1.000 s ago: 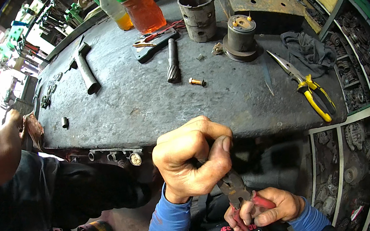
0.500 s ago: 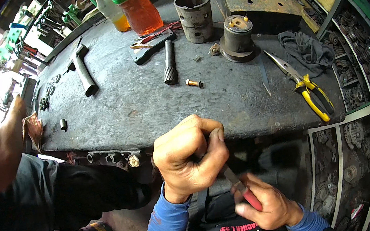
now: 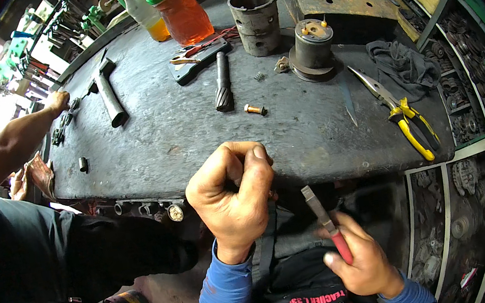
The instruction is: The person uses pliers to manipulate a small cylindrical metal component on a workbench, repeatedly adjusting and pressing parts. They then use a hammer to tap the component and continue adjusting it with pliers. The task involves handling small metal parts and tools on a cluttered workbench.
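Observation:
My left hand (image 3: 233, 193) is a closed fist in front of the bench's near edge, thumb pressed against the curled fingers. Whatever it may hold is hidden. Lower and to the right, my right hand (image 3: 363, 258) grips a red-handled hand tool (image 3: 320, 210) with a narrow grey metal end. The tool points up and slightly left, its tip apart from my left fist; its exact kind is unclear. Beyond my hands on the dark workbench (image 3: 195, 164) lie a copper-coloured bolt (image 3: 255, 110), a fluted steel cutter (image 3: 222, 83) and yellow-handled long-nose pliers (image 3: 404, 119).
At left another person's hand (image 3: 57, 102) reaches over the bench near a hammer-like tool (image 3: 110, 99). Bottles of orange liquid (image 3: 185, 20), a metal cylinder (image 3: 256, 25), a coil-like part (image 3: 312, 49) and a rag (image 3: 404, 67) stand or lie farther back. Shelves of parts (image 3: 464, 182) line the right.
My left fist has moved left and slightly up, away from the tool. The tool in my right hand has swung more upright, its tip now exposed. The other person's hand has reached farther over the bench.

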